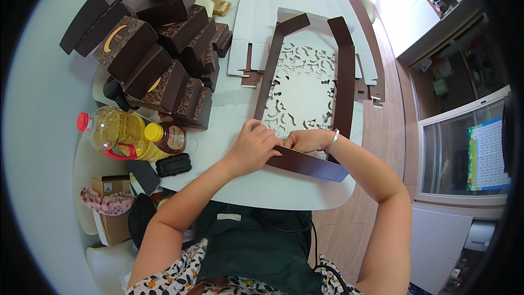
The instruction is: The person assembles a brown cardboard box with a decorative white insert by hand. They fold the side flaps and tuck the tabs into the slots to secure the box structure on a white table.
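A long dark brown cardboard box point(345, 84) lies part-folded in front of me, its side walls standing and its far flaps angled inward. Its white floor has leafy cut-outs. At the near left corner my left hand point(254, 147) grips the cardboard wall, fingers curled over its top edge and thumb on the outer face. Just inside the near wall point(308, 165) is my right hand point(309, 141), closed in a fist with its knuckles bent down. Its fingertips are hidden, so what they press or hold cannot be seen.
Folded brown boxes point(188, 95) are piled at the left. An oil bottle point(123, 131), a yellow-capped jar point(169, 137) and a black case point(173, 165) stand near the table's left edge. Flat white cardboard blanks point(262, 8) lie beyond the box on the white table point(305, 191).
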Demonstrator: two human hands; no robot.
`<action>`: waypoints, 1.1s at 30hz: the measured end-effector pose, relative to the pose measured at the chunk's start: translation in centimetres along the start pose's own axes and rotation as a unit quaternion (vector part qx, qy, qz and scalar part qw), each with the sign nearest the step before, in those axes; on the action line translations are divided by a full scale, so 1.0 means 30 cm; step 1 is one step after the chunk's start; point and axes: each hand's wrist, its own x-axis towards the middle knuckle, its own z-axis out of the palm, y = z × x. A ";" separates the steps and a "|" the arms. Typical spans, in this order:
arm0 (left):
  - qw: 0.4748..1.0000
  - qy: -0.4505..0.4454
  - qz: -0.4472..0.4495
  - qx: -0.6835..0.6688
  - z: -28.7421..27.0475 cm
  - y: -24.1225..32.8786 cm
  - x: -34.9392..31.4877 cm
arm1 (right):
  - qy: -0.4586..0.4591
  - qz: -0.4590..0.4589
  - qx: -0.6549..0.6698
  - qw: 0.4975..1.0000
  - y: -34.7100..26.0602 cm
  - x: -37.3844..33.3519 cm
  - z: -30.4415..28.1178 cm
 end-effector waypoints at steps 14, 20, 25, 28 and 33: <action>0.988 0.116 0.099 0.009 0.050 0.023 -0.069 | 0.014 0.091 -0.052 0.994 -0.082 -0.012 0.072; 0.977 0.156 0.142 0.034 0.067 0.052 -0.132 | 0.016 0.129 -0.079 0.988 -0.082 -0.022 0.134; 0.962 0.161 0.196 0.096 0.083 0.059 -0.187 | 0.055 0.015 -0.183 0.981 -0.030 -0.008 0.195; 0.951 0.156 0.240 0.119 0.085 0.044 -0.204 | 0.085 0.051 -0.227 0.969 -0.053 -0.014 0.243; 0.946 0.130 0.264 0.134 0.077 0.050 -0.259 | 0.115 0.044 -0.233 0.965 -0.030 -0.020 0.293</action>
